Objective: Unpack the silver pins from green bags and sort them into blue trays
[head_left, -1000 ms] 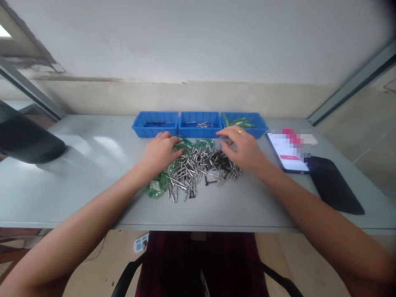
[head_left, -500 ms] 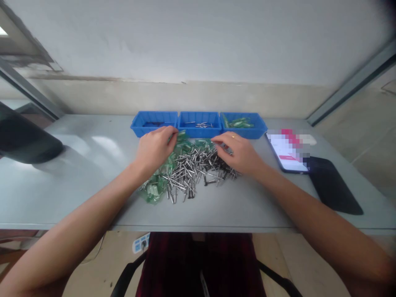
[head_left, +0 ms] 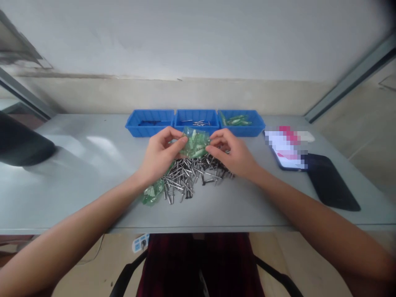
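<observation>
Between my two hands a green plastic packet (head_left: 197,142) is held up over the pile, with pale pieces showing through the film. My left hand (head_left: 162,152) pinches its left side between thumb and fingers. On the right edge, my right hand (head_left: 233,152) grips it the same way. Below lies a heap of silver rivets (head_left: 182,175) mixed with black screws (head_left: 213,165), partly hidden by the hands and packet. Another green packet (head_left: 153,193) rests at the heap's front left.
Three blue bins stand behind: the left bin (head_left: 133,126) has dark pieces, the middle bin (head_left: 196,131) silver rivets, the right bin (head_left: 258,128) green packets. At right lie a lit phone (head_left: 286,152) and a black flat object (head_left: 335,181). A dark cylinder (head_left: 24,142) is at left.
Both hands have lifted a green packet from the back of the heap and now hold it between them. The view has shifted slightly.
</observation>
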Available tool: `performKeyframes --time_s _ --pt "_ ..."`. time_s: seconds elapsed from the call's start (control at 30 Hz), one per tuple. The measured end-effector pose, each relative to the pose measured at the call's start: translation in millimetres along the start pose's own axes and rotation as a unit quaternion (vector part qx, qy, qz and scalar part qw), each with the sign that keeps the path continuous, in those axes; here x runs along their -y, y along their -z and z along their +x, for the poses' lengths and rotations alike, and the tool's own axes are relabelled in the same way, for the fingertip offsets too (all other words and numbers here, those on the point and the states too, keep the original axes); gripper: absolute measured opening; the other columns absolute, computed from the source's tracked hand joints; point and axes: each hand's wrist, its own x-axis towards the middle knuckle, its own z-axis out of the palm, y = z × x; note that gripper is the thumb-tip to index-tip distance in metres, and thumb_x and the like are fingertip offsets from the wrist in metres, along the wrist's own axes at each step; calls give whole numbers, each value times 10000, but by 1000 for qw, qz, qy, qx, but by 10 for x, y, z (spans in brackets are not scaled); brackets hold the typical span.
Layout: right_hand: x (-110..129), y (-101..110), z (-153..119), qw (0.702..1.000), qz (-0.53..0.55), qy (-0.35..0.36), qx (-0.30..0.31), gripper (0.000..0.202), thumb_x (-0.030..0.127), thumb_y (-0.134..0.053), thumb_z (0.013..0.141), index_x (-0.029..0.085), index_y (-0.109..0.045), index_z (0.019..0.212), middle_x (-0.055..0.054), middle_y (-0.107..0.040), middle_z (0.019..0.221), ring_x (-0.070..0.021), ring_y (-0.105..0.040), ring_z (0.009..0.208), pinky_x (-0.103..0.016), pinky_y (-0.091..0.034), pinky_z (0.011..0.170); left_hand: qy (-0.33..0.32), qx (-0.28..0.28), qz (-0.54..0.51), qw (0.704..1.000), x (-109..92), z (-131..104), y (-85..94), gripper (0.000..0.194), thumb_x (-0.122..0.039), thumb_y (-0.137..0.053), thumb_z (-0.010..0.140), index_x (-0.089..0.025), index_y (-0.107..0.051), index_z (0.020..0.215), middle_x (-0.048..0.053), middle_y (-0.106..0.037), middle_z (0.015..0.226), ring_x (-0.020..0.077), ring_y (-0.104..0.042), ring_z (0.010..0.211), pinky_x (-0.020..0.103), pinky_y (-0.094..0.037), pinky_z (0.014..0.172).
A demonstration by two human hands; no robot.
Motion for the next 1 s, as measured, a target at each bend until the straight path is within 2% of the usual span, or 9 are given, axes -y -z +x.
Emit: performKeyframes --time_s 0.1,0.23,0.47,0.63,0.73,0.8,0.83,0.9,1.0 --pt "17 -2 0 999 25 -18 9 330 503 -577 844 222 -526 1008 -12 -646 823 -153 -593 703 -280 -443 616 11 8 1 1000 -13 -22 -10 155 -296 -677 795 -185 -569 805 3 -536 797 96 -533 663 218 -583 548" --pt "42 -16 -3 998 28 -22 50 269 467 -514 893 207 -545 833 23 -563 690 -111 -508 593 -250 -373 542 18 19 11 1000 16 -26 -14 151 -290 -680 795 -186 -571 798 -3 -560 775 85 -539 636 198 -541 553" --pt "-82 31 54 999 -36 -9 9 241 413 -535 887 199 -583 787 10 -586 689 -123 -512 602 -262 -382 561 21 -27 -24 999 62 70 46 177 -323 -668 794 -190 -551 781 16 -590 789 120 -587 703 247 -536 636" --pt "-245 52 95 990 -143 -18 -3 163 325 -543 874 200 -633 928 -54 -686 906 -199 -615 812 -334 -456 713 24 -54 -63 996 39 92 67 171 -306 -659 793 -200 -525 778 1 -552 783 108 -559 696 256 -538 662" --pt "-242 61 103 979 -197 19 -51 175 318 -556 866 195 -634 964 -77 -677 989 -242 -602 966 -387 -450 827 31 -37 -106 993 27 48 18 179 -269 -674 782 -192 -518 741 -7 -533 750 95 -542 671 236 -510 625" --pt "-178 68 91 982 -168 49 -66 195 354 -564 869 198 -634 962 -71 -673 994 -229 -603 970 -365 -453 830 24 -17 -115 993 17 13 -17 170 -251 -668 785 -190 -519 730 -11 -539 727 94 -536 657 244 -500 627" --pt "-134 68 80 988 -133 58 -50 214 381 -560 876 201 -633 966 -61 -676 977 -209 -614 930 -341 -460 805 17 -7 -114 993 11 -2 -29 160 -247 -662 788 -191 -524 729 -13 -545 713 94 -533 648 251 -496 634" --pt "-42 59 46 996 -58 56 31 246 426 -539 889 213 -627 976 -34 -680 909 -170 -626 807 -298 -468 723 4 11 -107 994 -1 -23 -39 143 -248 -652 792 -193 -538 728 -12 -563 697 98 -533 638 267 -491 649" --pt "55 27 -7 993 -47 55 91 262 446 -537 889 205 -614 825 -3 -641 753 -140 -577 669 -260 -413 594 4 24 -82 996 -11 -34 -30 121 -267 -652 784 -201 -563 735 2 -608 746 114 -556 673 287 -488 679"
